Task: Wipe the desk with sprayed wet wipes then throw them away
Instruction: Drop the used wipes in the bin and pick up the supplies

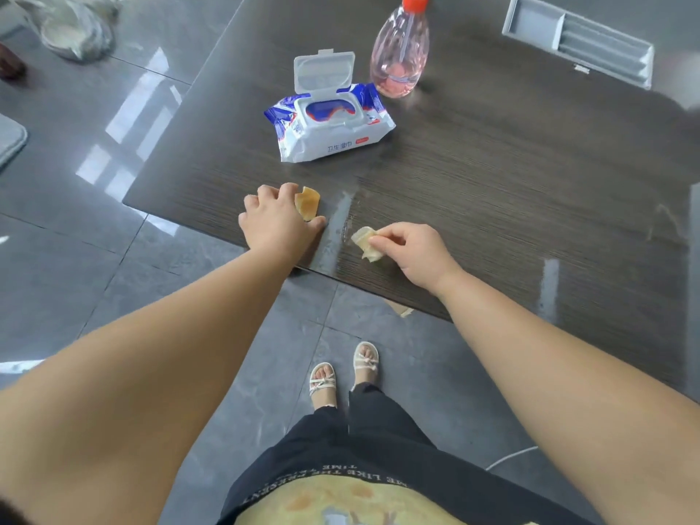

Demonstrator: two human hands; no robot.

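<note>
On the dark wood-grain desk [492,176], my left hand [274,217] grips a crumpled yellowish wipe [307,203] near the desk's front left edge. My right hand [413,252] pinches a second crumpled pale wipe [365,242] a little to the right, just above the desk. A wet streak [337,217] lies between the two hands. Further back sits a blue and white wet-wipes pack [329,126] with its lid flipped open. Behind it stands a pink spray bottle [399,51] with an orange top.
A grey plastic tray [575,39] is set into the desk at the back right. A clear bag [72,28] lies on the glossy tiled floor at the far left. My sandalled feet [344,369] stand by the desk's front edge, near a scrap [397,306] on the floor.
</note>
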